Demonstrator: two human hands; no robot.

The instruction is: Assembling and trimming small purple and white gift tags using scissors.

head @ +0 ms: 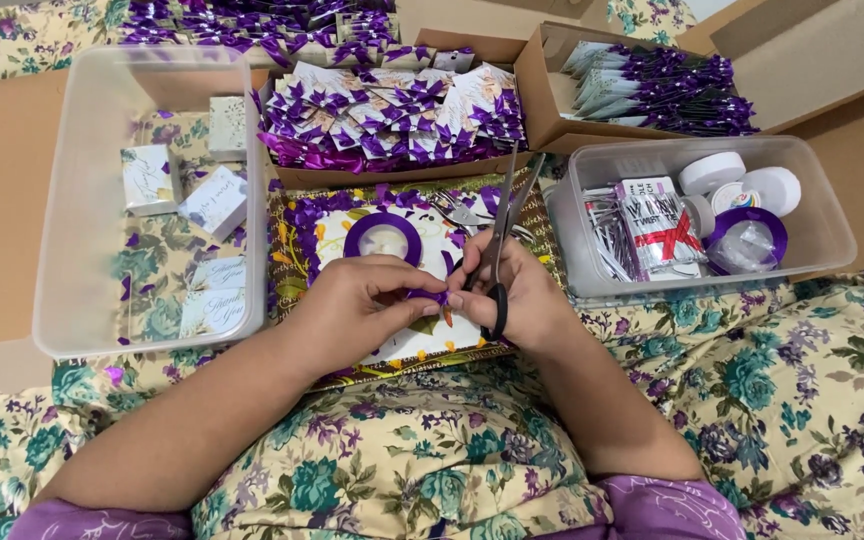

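Two hands pinching a purple ribbon piece [430, 297], right hand [512, 290] gripping scissors [504, 225], left hand [357, 300], white packets [152, 180] in clear bin [82, 300]

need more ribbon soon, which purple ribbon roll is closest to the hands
The purple ribbon roll on the patterned tray, just above the left hand. The other roll lies in the right clear bin.

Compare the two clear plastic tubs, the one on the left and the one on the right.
The left tub looks bigger and holds only a few small printed gift boxes, with much of its bottom bare; the right tub looks smaller and is crowded with tape rolls, a purple ribbon spool and a printed packet. Both are clear, lidless and rectangular.
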